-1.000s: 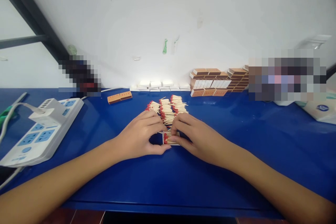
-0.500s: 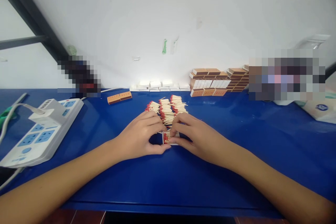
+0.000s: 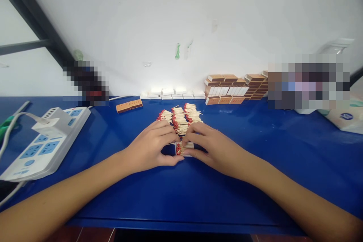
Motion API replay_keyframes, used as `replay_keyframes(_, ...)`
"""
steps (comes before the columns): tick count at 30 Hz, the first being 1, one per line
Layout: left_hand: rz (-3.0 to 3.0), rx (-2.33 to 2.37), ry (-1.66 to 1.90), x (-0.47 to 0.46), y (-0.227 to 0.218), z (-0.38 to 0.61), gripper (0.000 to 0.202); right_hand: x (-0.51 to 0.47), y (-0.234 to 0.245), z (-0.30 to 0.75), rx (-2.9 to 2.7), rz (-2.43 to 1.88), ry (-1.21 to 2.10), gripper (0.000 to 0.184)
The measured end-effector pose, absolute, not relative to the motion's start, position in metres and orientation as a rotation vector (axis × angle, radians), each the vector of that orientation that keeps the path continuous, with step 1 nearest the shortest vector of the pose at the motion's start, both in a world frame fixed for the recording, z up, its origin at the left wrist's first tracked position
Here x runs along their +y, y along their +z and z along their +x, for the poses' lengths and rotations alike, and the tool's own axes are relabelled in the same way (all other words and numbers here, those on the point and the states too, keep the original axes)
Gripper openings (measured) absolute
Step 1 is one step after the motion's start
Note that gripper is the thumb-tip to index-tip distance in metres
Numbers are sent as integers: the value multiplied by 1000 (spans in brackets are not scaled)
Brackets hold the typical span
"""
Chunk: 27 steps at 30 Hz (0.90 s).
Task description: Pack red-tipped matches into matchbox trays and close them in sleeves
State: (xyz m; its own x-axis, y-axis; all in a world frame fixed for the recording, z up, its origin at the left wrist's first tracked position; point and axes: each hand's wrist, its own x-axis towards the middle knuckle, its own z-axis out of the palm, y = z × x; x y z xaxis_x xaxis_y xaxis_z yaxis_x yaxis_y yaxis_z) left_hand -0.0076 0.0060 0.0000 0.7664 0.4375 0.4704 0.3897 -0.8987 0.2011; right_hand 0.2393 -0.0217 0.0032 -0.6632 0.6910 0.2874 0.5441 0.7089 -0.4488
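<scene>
A small white matchbox tray with red-tipped matches in it lies on the blue table, between my two hands. My left hand curls round its left end, thumb at the front, fingers at the back. My right hand covers its right part, fingers bent and pressing on the matches inside. Just behind the hands lies a pile of loose red-tipped matches.
White inner trays and a stack of brown matchbox sleeves line the wall. A brown matchbox lies at back left. A white power strip with cables sits at left, a white packet at right.
My right hand's fingers have slid slightly left over the tray, covering more of the matches. My left hand has stayed put.
</scene>
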Motion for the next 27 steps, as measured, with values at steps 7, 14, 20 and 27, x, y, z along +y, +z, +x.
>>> replay_keyframes(7, 2863, 683, 789, 6, 0, -7, 29, -22, 2, 240, -2471, -966, 415, 11)
replay_keyframes(14, 2865, 679, 806, 5, 1, -7, 28, -21, 2, 240, -2491, -969, 345, 13)
replay_keyframes(20, 2869, 680, 797, 5, 1, -7, 29, -19, -2, 241, -2490, -951, 353, 11)
replay_keyframes(27, 2859, 678, 791, 5, 0, -7, 26, -19, -4, 239, -2485, -937, 364, 16)
